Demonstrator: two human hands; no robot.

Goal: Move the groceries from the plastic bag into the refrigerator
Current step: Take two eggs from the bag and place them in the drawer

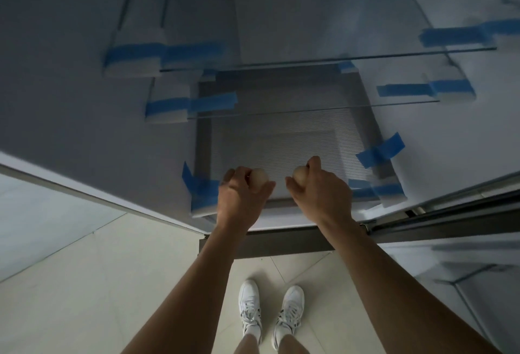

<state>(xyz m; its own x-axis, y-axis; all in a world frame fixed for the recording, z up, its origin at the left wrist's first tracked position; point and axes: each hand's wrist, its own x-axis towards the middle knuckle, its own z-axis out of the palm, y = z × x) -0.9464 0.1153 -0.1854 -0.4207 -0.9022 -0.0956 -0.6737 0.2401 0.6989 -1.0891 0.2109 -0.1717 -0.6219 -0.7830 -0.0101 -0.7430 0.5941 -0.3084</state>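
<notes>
I look down into an open refrigerator [281, 30] with white walls. My left hand [239, 201] is closed around a pale egg [259, 179]. A second pale egg [299, 175] sits in the grip of my right hand [320, 190]. Both hands hover side by side over the ribbed grey cover [281, 128] at the bottom of the compartment, just inside the front edge. The plastic bag is out of view.
Two glass shelves [309, 59] [281, 111] span the compartment above the hands, held with blue tape [380, 151] and white foam blocks [135, 63]. The open door [464, 283] stands at the right. Pale floor tiles [84, 283] and my white shoes [270, 311] lie below.
</notes>
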